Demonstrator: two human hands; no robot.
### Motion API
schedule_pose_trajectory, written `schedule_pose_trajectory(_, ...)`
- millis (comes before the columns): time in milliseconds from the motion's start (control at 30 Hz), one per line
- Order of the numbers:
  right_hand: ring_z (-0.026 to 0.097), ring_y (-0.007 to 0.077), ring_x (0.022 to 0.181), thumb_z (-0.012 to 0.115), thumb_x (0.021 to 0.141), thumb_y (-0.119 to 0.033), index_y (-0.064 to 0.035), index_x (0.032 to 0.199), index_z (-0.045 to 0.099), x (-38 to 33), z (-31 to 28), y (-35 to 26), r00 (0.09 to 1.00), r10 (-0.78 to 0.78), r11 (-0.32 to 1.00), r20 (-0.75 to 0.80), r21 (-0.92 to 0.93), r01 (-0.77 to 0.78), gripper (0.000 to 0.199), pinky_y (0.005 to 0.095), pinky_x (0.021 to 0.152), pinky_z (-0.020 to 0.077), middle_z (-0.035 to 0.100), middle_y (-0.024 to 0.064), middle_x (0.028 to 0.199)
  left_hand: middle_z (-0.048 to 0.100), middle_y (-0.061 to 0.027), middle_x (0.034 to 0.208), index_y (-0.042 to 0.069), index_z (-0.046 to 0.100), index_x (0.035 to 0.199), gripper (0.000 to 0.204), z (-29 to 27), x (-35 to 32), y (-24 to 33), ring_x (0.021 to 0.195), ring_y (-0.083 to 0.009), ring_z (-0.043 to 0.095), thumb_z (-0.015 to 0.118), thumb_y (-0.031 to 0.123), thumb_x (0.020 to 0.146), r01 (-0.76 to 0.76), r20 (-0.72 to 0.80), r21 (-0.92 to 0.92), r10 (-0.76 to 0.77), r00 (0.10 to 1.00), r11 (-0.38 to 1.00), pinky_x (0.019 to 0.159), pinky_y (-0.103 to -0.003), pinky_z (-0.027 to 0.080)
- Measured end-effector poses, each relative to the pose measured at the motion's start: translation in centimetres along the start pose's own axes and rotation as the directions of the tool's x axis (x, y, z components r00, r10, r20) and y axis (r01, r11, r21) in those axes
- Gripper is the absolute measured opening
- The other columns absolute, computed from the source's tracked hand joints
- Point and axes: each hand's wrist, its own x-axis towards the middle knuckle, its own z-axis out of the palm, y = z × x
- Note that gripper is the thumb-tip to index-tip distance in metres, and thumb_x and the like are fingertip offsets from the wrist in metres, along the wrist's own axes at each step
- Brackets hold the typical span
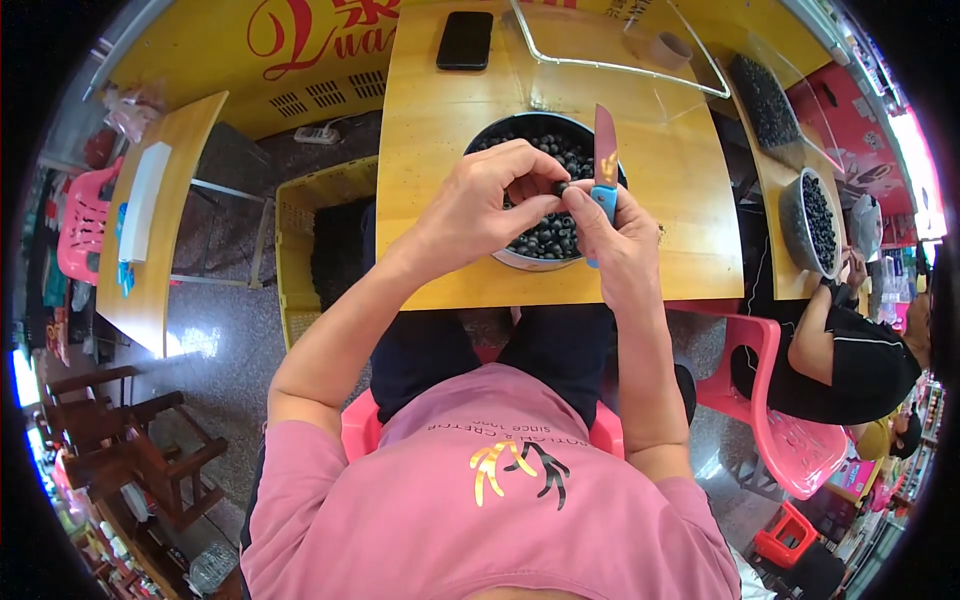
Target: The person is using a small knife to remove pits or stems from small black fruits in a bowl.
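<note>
The yellow wooden tabletop (pixel 680 262) spreads ahead of the seated person. Between eight and nine o'clock from the bowl, a yellow crate (pixel 291 235) with dark contents stands beside it, probably kept there to be within the left arm's reach. The metal bowl (pixel 530 263), filled with small dark round pieces (pixel 550 243), sits near the tabletop's near edge, seemingly so that both hands can meet over it and anything dropped lands inside.

The left hand (pixel 483 200) comes in from eight o'clock, the right hand (pixel 622 232) from five. At eleven o'clock, a black phone (pixel 465 40) lies well apart, likely to leave the working area free. The right fingers grasp the blue handle of a knife (pixel 606 148), its blade pointing to twelve, which appears to keep the edge off the left fingers. Those pinch one dark piece (pixel 562 187) above the bowl, right beside the right thumb; whether it is cut, I cannot tell.
</note>
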Motion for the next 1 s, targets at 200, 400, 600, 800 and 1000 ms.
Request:
schedule_pose_trajectory(200, 0.042, 0.0043, 0.051, 0.067, 0.091, -0.023, -0.0031, 0.096, 0.066, -0.3, 0.0, 0.2, 0.987, 0.143, 0.956, 0.074, 0.246, -0.158, 0.020, 0.0203, 0.046, 0.0330, 0.050, -0.0040, 0.060, 0.060, -0.0038, 0.094, 0.001, 0.065, 0.103, 0.020, 0.9, -1.2, -0.7, 0.078, -0.0094, 0.057, 0.067, -0.001, 0.083, 0.042, -0.062, -0.205, -0.055, 0.997, 0.978, 0.067, -0.025, 0.047)
schedule_pose_trajectory(400, 0.042, 0.0047, 0.051, 0.066, 0.091, -0.024, -0.0029, 0.096, 0.066, -0.5, 0.1, 0.3, 0.987, 0.141, 0.959, 0.077, 0.236, -0.156, 0.022, 0.0202, 0.047, 0.0335, 0.050, -0.0038, 0.060, 0.057, -0.0034, 0.090, 0.003, 0.067, 0.100, 0.019, 1.4, -1.6, -0.1, 0.077, -0.0105, 0.056, 0.069, -0.001, 0.081, -0.037, -0.140, -0.108, 0.022, 0.990, 0.993, 0.066, -0.024, 0.046)
schedule_pose_trajectory(600, 0.043, 0.0038, 0.055, 0.066, 0.091, -0.022, -0.0024, 0.096, 0.066, -0.6, 0.2, 0.2, 0.976, 0.175, 0.937, 0.133, 0.283, -0.206, 0.020, 0.0202, 0.048, 0.0348, 0.053, -0.0029, 0.069, 0.057, -0.0065, 0.088, 0.003, 0.068, 0.097, 0.021, 2.2, -2.5, -0.1, 0.075, -0.0158, 0.057, 0.070, -0.003, 0.077, -0.152, -0.303, 0.081, 0.170, 0.938, 0.985, 0.065, -0.027, 0.047)
schedule_pose_trajectory(800, 0.043, 0.0039, 0.055, 0.064, 0.092, -0.019, -0.0029, 0.098, 0.065, -0.5, 0.2, 0.1, 0.958, 0.223, 0.877, 0.180, 0.392, -0.278, 0.017, 0.0193, 0.048, 0.0356, 0.055, -0.0024, 0.072, 0.059, -0.0087, 0.091, 0.002, 0.068, 0.098, 0.022, 2.7, -2.7, 0.4, 0.078, -0.0176, 0.060, 0.071, -0.004, 0.077, -0.120, -0.363, -0.005, 0.110, 0.925, 0.993, 0.064, -0.027, 0.050)
schedule_pose_trajectory(1000, 0.042, 0.0031, 0.055, 0.063, 0.093, -0.019, -0.0034, 0.098, 0.065, -0.7, 0.6, -0.3, 0.968, 0.196, 0.904, 0.157, 0.353, -0.241, 0.016, 0.0192, 0.049, 0.0352, 0.059, -0.0003, 0.075, 0.060, -0.0068, 0.092, 0.001, 0.065, 0.098, 0.016, 2.6, -3.3, -0.5, 0.083, -0.0145, 0.061, 0.067, -0.001, 0.083, -0.057, -0.336, -0.165, -0.002, 0.942, 0.985, 0.071, -0.024, 0.050)
